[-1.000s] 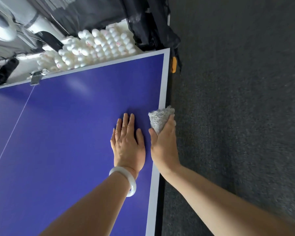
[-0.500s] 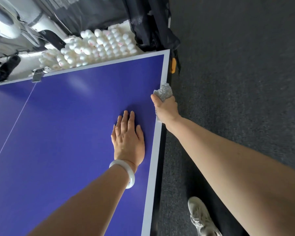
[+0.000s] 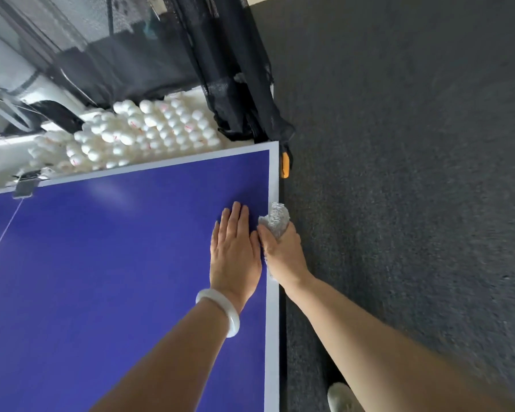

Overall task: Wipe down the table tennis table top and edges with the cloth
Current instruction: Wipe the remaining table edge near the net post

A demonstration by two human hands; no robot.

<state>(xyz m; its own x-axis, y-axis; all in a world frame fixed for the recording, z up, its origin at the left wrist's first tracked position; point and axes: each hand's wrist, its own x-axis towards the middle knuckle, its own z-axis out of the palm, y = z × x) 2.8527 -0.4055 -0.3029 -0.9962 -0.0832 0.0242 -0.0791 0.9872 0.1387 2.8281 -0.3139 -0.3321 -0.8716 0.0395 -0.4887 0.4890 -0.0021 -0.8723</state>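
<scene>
The right hand [image 3: 283, 254] holds the soft fluffy grey cloth [image 3: 275, 218] against the blue table tennis counter [image 3: 272, 337] side edge. The left hand [image 3: 234, 254] lies flat, holding nothing. The cloth looks light and squashy, so keep it bunched.

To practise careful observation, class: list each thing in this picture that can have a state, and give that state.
left hand: flat, palm down on the table top.
right hand: grips the cloth at the table's side edge.
cloth: bunched, against the white border.
balls: heaped beyond the table's end.
bangle: worn on the left wrist.
</scene>
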